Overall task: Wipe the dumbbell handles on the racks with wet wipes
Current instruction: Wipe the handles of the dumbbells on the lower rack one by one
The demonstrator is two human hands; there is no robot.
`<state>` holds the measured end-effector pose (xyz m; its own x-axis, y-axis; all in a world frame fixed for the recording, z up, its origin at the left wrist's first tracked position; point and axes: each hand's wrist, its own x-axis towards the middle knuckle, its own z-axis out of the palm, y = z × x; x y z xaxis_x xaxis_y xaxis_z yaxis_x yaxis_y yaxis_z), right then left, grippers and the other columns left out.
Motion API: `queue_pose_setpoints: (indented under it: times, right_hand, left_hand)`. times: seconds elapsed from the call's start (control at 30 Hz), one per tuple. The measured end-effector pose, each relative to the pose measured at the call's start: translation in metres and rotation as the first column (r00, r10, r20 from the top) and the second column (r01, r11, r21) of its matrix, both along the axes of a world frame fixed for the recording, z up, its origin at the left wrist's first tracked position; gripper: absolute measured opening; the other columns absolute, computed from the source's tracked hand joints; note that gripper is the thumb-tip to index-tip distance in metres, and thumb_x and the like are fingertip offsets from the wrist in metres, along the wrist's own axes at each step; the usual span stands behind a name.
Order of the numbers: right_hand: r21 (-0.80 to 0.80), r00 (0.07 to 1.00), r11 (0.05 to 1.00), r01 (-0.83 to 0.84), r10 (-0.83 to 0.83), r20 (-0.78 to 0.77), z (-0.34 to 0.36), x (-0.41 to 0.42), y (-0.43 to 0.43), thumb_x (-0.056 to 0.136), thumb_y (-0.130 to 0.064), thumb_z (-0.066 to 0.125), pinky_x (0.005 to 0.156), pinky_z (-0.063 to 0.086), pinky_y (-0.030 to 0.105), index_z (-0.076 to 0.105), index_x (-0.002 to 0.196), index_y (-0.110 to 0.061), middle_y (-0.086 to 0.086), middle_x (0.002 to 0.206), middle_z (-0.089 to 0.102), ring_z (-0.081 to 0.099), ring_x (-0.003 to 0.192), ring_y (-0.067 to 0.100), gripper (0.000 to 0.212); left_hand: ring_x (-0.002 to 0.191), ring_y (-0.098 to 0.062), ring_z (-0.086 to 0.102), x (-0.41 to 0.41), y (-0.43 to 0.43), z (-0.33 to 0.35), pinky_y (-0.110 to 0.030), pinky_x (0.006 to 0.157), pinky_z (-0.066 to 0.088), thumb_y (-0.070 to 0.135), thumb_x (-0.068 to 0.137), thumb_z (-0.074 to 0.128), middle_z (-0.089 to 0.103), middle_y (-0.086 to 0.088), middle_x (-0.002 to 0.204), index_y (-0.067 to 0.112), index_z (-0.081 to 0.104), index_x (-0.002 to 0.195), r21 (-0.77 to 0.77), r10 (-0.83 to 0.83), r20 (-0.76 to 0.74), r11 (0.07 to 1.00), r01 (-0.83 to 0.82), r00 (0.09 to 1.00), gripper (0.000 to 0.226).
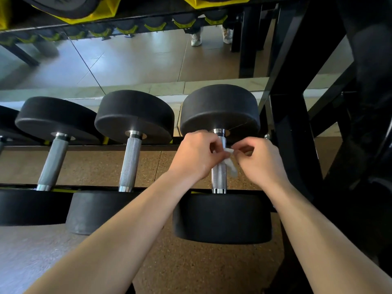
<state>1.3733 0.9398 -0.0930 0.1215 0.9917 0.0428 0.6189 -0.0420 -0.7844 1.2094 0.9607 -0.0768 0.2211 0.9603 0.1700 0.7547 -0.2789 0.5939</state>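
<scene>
**A:** Where's the wet wipe point(232, 168)?

**B:** Over the handle point(219, 177) of the rightmost dumbbell point(220, 109), at the right end of the rack point(292, 134), just beside the black upright.

**A:** And the left grip point(197, 155)?

**B:** Fingers curled in, with the thumb and fingertips pinching the wipe's top edge.

**A:** The right grip point(261, 164)?

**B:** Much the same. It is nearly closed and pinches that top edge from the other side. The rest of the wipe hangs down, crumpled, along the handle's right side. I can't tell whether it touches the metal.

**A:** Anything else on the rack?

**B:** A middle dumbbell point(133, 115) and a left dumbbell point(57, 119) lie alongside, with nothing touching their handles. A mirror point(127, 60) stands behind.
</scene>
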Motion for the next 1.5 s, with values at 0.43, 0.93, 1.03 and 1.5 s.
queue_pose_setpoints:
  times: [0.43, 0.93, 1.03, 1.5]
  right_hand:
    - [0.025, 0.996, 0.998, -0.06, 0.061, -0.062, -0.001, -0.006, 0.001, 0.092, -0.018, 0.064, 0.064, 0.04, 0.009, 0.075, 0.101, -0.025, -0.015, 0.093, 0.07, 0.062, 0.083, -0.004, 0.016]
    - [0.037, 0.998, 0.999, -0.03, 0.032, -0.063, 0.0, -0.005, 0.001, 0.094, -0.018, 0.064, 0.069, 0.044, 0.012, 0.074, 0.101, -0.026, -0.014, 0.093, 0.068, 0.06, 0.084, -0.004, 0.015]
    - [0.029, 0.998, 0.999, -0.037, 0.039, -0.058, -0.001, -0.006, 0.002, 0.094, -0.018, 0.064, 0.069, 0.044, 0.012, 0.074, 0.101, -0.027, -0.015, 0.093, 0.068, 0.06, 0.084, -0.004, 0.015]
    - [0.043, 0.998, 0.999, -0.023, 0.026, -0.057, -0.001, -0.007, 0.002, 0.094, -0.016, 0.064, 0.062, 0.037, 0.009, 0.075, 0.102, -0.025, -0.014, 0.091, 0.067, 0.059, 0.078, -0.003, 0.016]
  left_hand:
    - [0.085, 0.0, 0.066, -0.016, -0.007, -0.003, -0.021, 0.08, 0.056, 0.013, 0.089, 0.075, 0.07, 0.018, 0.086, 0.027, 0.078, 0.097, 0.021, 0.091, 0.057, 0.996, -0.092, 0.994, 0.016]
    - [0.083, 0.001, 0.064, 0.0, 0.009, 0.002, -0.017, 0.078, 0.051, 0.022, 0.09, 0.076, 0.069, 0.016, 0.084, 0.021, 0.079, 0.094, -0.052, 0.239, 0.196, 0.971, -0.234, 0.951, 0.005]
    - [0.078, 0.003, 0.066, -0.017, -0.003, 0.0, -0.016, 0.074, 0.052, 0.026, 0.086, 0.079, 0.07, 0.017, 0.079, 0.029, 0.076, 0.081, -0.201, 0.141, 0.074, 0.972, -0.124, 0.987, 0.007]
    - [0.072, 0.001, 0.068, -0.028, -0.02, 0.004, -0.018, 0.071, 0.055, 0.026, 0.078, 0.087, 0.074, 0.012, 0.074, 0.023, 0.078, 0.072, -0.385, 0.048, 0.049, 0.923, -0.026, 0.998, 0.011]
